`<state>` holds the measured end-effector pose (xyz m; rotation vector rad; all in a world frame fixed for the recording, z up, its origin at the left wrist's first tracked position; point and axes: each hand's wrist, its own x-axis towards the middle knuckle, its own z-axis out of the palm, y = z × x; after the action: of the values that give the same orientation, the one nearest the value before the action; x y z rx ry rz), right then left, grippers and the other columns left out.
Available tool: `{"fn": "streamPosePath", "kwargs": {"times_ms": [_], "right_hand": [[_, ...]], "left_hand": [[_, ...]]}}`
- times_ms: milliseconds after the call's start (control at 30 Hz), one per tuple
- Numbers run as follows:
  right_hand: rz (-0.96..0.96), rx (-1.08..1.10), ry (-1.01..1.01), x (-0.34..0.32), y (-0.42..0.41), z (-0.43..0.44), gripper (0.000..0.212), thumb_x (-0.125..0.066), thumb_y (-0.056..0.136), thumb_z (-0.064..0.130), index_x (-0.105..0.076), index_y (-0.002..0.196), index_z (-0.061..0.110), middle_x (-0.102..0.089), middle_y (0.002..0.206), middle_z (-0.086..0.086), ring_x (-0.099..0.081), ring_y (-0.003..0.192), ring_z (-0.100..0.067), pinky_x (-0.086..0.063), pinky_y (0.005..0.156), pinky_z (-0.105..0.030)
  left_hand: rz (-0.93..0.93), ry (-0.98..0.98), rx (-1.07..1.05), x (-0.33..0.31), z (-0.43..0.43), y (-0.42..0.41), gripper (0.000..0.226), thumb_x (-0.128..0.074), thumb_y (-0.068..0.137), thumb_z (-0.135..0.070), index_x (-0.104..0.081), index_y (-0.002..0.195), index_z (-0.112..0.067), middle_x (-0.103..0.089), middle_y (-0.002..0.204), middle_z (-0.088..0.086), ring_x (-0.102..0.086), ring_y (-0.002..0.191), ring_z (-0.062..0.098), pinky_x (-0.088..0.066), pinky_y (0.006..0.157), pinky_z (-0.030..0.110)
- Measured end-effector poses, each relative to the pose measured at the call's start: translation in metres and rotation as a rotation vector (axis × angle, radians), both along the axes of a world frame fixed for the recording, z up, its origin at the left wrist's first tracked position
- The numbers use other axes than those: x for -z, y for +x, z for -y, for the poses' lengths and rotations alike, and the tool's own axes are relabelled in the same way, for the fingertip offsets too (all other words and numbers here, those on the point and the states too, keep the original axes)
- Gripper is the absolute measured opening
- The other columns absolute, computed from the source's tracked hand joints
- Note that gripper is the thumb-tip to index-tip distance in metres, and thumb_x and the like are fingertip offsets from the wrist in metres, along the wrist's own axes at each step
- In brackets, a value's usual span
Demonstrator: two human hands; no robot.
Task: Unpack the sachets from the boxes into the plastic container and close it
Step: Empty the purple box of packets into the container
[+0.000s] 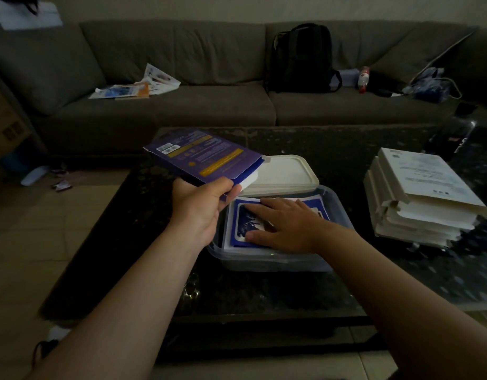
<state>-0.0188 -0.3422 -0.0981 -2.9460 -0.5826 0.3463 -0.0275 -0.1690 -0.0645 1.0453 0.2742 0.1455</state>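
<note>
A clear plastic container (pixel 267 260) stands on the dark table, holding a stack of blue and white sachets (pixel 238 224). My right hand (pixel 287 224) lies flat on top of the stack, fingers spread. My left hand (pixel 200 205) holds a flat purple box (pixel 202 156) by its near edge, raised and tilted above the container's left side, its open end toward the lid. The white lid (pixel 285 171) lies just behind the container, off it.
A pile of white papers or flattened boxes (pixel 423 196) sits on the table at the right. Behind the table runs a grey sofa (pixel 182 105) with leaflets (pixel 138 86), a black backpack (pixel 301 58) and a bottle (pixel 363 78). Tiled floor lies at the left.
</note>
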Motion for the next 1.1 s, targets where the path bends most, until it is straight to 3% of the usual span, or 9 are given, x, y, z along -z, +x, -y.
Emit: {"fn": "streamPosePath", "kwargs": {"times_ms": [100,200,267,333,400,467,667,900,1100], "right_hand": [[-0.006,0.007,-0.003,0.0,0.0,0.0,0.079,-0.026,0.081,0.086,-0.01,0.15,0.05,-0.019,0.162,0.003,-0.017,0.148,-0.026,-0.012,0.117,-0.058],[0.099,0.055,0.083,-0.005,-0.006,-0.002,0.073,-0.04,0.084,0.079,-0.034,0.145,0.041,-0.039,0.152,0.004,-0.034,0.139,-0.02,-0.022,0.115,-0.056],[0.238,0.151,0.345,-0.013,-0.01,-0.005,0.05,-0.054,0.088,0.062,-0.057,0.127,0.03,-0.058,0.129,0.006,-0.052,0.118,-0.012,-0.041,0.103,-0.042],[0.264,0.324,0.736,-0.026,-0.014,-0.011,0.023,-0.058,0.093,0.043,-0.066,0.104,0.024,-0.067,0.102,0.006,-0.062,0.094,-0.007,-0.052,0.084,-0.031],[0.142,0.52,1.062,-0.04,-0.016,-0.018,0.021,-0.056,0.096,0.036,-0.067,0.091,0.019,-0.069,0.087,0.0,-0.066,0.082,-0.013,-0.055,0.073,-0.031],[-0.025,0.65,1.188,-0.047,-0.018,-0.023,0.021,-0.056,0.097,0.035,-0.066,0.091,0.018,-0.069,0.089,-0.003,-0.067,0.081,-0.018,-0.056,0.07,-0.032],[-0.311,0.788,1.314,-0.051,-0.018,-0.026,0.016,-0.062,0.093,0.024,-0.066,0.101,0.01,-0.069,0.095,-0.009,-0.065,0.082,-0.022,-0.051,0.064,-0.033],[-0.262,0.822,1.274,-0.054,-0.018,-0.027,0.013,-0.063,0.092,0.023,-0.067,0.098,0.012,-0.068,0.091,-0.007,-0.067,0.078,-0.02,-0.052,0.06,-0.031],[-0.321,0.869,1.417,-0.056,-0.022,-0.026,0.012,-0.067,0.09,0.021,-0.069,0.096,0.011,-0.071,0.09,-0.006,-0.066,0.077,-0.018,-0.052,0.059,-0.031]], "left_hand": [[0.006,0.009,0.006,0.0,0.0,-0.003,0.056,-0.068,0.088,0.015,-0.055,0.137,-0.007,-0.068,0.122,0.013,-0.073,0.098,0.022,-0.06,0.064,0.02],[0.0,0.017,0.014,0.0,0.0,-0.005,0.053,-0.068,0.088,0.014,-0.057,0.135,-0.006,-0.069,0.122,0.013,-0.073,0.099,0.023,-0.06,0.063,0.02],[-0.008,0.01,0.028,-0.001,-0.001,-0.005,0.049,-0.068,0.088,0.014,-0.059,0.133,-0.004,-0.071,0.121,0.016,-0.075,0.098,0.024,-0.061,0.064,0.021],[-0.018,0.014,0.038,-0.002,-0.001,-0.006,0.046,-0.068,0.089,0.014,-0.061,0.13,-0.004,-0.072,0.118,0.015,-0.077,0.092,0.022,-0.061,0.064,0.022],[-0.012,0.023,0.046,-0.001,0.002,-0.006,0.046,-0.068,0.088,0.014,-0.061,0.13,-0.004,-0.073,0.116,0.015,-0.079,0.081,0.018,-0.061,0.064,0.021],[0.004,0.041,0.059,0.0,0.005,-0.008,0.048,-0.068,0.088,0.015,-0.061,0.131,-0.005,-0.074,0.115,0.013,-0.079,0.078,0.013,-0.06,0.064,0.021],[0.022,0.078,0.126,0.004,0.009,-0.011,0.046,-0.068,0.087,0.016,-0.062,0.128,-0.004,-0.075,0.115,0.016,-0.08,0.085,0.019,-0.061,0.066,0.024],[0.058,0.135,0.117,0.005,0.011,-0.012,0.055,-0.069,0.086,0.017,-0.058,0.134,-0.009,-0.074,0.115,0.01,-0.079,0.086,0.015,-0.061,0.064,0.022],[0.051,0.129,0.148,0.007,0.01,-0.009,0.051,-0.069,0.086,0.017,-0.061,0.13,-0.007,-0.076,0.112,0.012,-0.08,0.087,0.019,-0.062,0.065,0.026]]}}
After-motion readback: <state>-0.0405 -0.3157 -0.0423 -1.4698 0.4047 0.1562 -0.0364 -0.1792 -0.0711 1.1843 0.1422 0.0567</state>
